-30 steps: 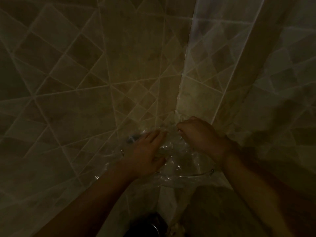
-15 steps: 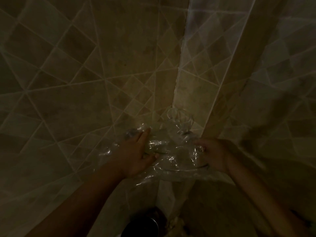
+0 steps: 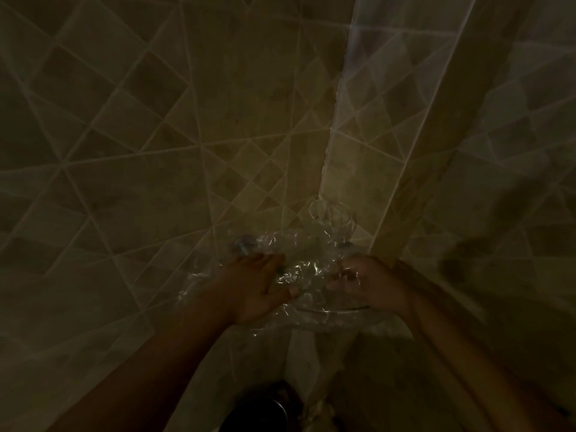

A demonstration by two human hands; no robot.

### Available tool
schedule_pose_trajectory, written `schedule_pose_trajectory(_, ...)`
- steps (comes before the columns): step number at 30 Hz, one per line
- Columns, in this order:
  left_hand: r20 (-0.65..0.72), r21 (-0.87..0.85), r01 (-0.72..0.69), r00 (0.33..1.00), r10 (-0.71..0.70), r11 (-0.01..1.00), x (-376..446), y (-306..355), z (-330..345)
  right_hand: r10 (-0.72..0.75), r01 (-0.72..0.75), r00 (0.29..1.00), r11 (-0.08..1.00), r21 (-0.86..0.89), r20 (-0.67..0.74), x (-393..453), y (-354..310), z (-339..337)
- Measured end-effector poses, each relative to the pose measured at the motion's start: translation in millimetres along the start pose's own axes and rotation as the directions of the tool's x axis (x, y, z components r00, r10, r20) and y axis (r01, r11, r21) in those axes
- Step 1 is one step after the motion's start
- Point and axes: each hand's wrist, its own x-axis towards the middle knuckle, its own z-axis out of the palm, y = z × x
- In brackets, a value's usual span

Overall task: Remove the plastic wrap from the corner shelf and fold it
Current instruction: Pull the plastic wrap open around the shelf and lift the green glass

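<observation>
Clear, crinkled plastic wrap (image 3: pixel 299 263) covers a glass corner shelf (image 3: pixel 330 310) fixed where two tiled walls meet. My left hand (image 3: pixel 252 288) lies flat on the wrap at the shelf's left side, fingers spread and thumb pressing the film. My right hand (image 3: pixel 371 282) is at the shelf's right side with its fingers curled and pinching the wrap. A loose bulge of the wrap (image 3: pixel 332 213) stands up at the back corner. The scene is very dim.
Beige tiled walls (image 3: pixel 156 151) with diagonal grout lines close in on the left and right. A dark round object with a metal rim (image 3: pixel 265 410) sits low, below the shelf.
My right hand came forward from the back corner to the shelf's right front, then slid a little left on the wrap. A loose bulge of wrap now stands at the corner. My left hand stayed flat.
</observation>
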Motion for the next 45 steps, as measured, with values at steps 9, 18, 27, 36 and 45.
schedule_pose_trajectory(9,-0.111,0.01,0.016,0.994,-0.015,1.0,-5,1,4,0.132,-0.132,0.991,0.991,0.003,-0.035,-46,18,-45)
schedule_pose_trajectory(18,-0.108,0.101,0.01,0.994,0.001,0.995,-10,3,8,0.045,-0.114,0.986,0.889,-0.443,-0.164,-56,-39,-100)
schedule_pose_trajectory(27,-0.079,0.137,0.053,0.996,-0.043,0.989,-18,16,1,-0.371,0.277,0.928,0.758,-0.591,-0.041,44,-69,-55)
schedule_pose_trajectory(36,-0.146,0.158,0.081,0.988,-0.058,0.984,-36,21,0,-0.366,0.366,0.923,0.73,-0.577,0.122,72,-46,-28)
schedule_pose_trajectory(45,-0.247,0.143,-0.128,0.956,0.161,0.981,-59,27,9,-0.354,0.328,0.931,0.704,-0.63,0.09,74,-32,-12)
